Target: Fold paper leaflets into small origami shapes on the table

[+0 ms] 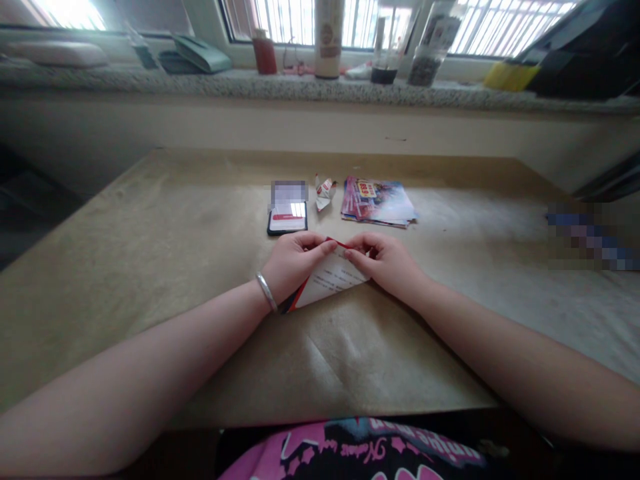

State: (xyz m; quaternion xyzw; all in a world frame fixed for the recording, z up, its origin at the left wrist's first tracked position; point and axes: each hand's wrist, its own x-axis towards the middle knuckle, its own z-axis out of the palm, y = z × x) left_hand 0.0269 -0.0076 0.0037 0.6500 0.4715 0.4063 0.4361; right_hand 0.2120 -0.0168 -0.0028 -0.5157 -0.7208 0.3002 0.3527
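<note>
A folded sheet of printed paper [330, 280], white with a red edge, lies on the brown paper-covered table [175, 267]. My left hand [293, 261], with a silver bangle on its wrist, pinches the paper's upper left fold. My right hand [383, 260] pinches the same top edge from the right, its fingertips almost touching those of the left. Both hands are closed on the paper. Just beyond them lies a phone [287, 217] with its screen lit, a small folded paper figure [324, 192] and a stack of colourful leaflets [377, 201].
A stone windowsill [300, 87] runs along the back with a red cup [264, 53], a tall bottle [329, 37], a jar [384, 47] and a green case [200, 55]. Blurred items lie at the table's right edge [590, 233].
</note>
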